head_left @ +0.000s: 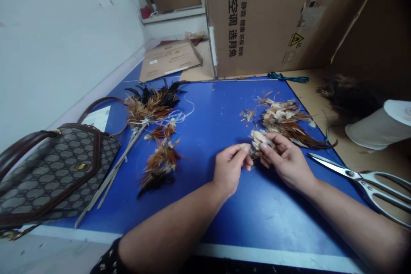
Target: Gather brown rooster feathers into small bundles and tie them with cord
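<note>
Over the middle right of the blue table my two hands meet at a small bunch of pale and brown feathers. My right hand pinches the bunch between thumb and fingers. With closed fingertips my left hand grips the bunch's left edge, partly hiding it. Just beyond them lies a pile of brown and cream feathers, with a few loose bits beside it. To the left are small feather clusters and a larger bundle of brown and black feathers bound onto thin sticks.
Metal scissors lie at the right edge, near a white spool and dark feathers. A patterned handbag stands at the left. White string curls by the bundle. A large cardboard box rises behind the blue table.
</note>
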Tool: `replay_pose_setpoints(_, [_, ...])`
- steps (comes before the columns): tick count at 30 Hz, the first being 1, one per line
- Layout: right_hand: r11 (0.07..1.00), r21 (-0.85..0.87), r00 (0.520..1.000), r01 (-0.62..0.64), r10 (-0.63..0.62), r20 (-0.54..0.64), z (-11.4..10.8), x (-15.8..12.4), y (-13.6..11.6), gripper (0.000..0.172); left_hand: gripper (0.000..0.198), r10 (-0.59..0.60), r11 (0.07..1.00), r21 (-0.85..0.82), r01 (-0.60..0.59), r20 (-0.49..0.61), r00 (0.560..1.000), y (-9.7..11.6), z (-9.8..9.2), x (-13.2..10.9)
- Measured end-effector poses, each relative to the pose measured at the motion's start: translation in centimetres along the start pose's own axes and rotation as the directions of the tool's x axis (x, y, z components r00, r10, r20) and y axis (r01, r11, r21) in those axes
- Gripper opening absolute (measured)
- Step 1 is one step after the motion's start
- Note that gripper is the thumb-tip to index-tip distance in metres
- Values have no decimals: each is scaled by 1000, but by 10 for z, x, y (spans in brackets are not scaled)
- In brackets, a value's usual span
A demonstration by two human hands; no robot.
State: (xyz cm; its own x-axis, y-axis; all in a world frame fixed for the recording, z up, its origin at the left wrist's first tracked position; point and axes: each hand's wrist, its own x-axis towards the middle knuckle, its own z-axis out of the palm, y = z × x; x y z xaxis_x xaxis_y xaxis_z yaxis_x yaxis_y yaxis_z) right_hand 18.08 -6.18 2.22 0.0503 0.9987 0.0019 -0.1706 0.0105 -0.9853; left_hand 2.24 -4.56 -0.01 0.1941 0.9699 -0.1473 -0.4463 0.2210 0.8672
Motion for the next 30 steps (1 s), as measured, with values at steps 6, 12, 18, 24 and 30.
replay_pose_setpoints(6, [984,-174,996,36,-22,82,2,-3,-5,37,29,51,991,119,-62,88,995,3,1,-3])
replay_pose_setpoints(12, [972,-233,994,41,-17,105,5,-6,-3,38,29,35,997,62,-41,94,995,1,1,-3])
replay_pose_setpoints(18, [981,-193,996,24,-7,89,3,-5,-2,40,27,-10,999,-39,11,14,1000,3,5,-2])
replay_pose_setpoints(24, [1000,-30,1000,10,-10,0,-5,3,1,38,22,12,996,-92,-18,-61,998,9,4,2])
replay_pose_setpoints(30, [1000,0,1000,-5,5,-27,-7,5,1,38,26,-6,993,-117,-3,-78,997,13,5,2])
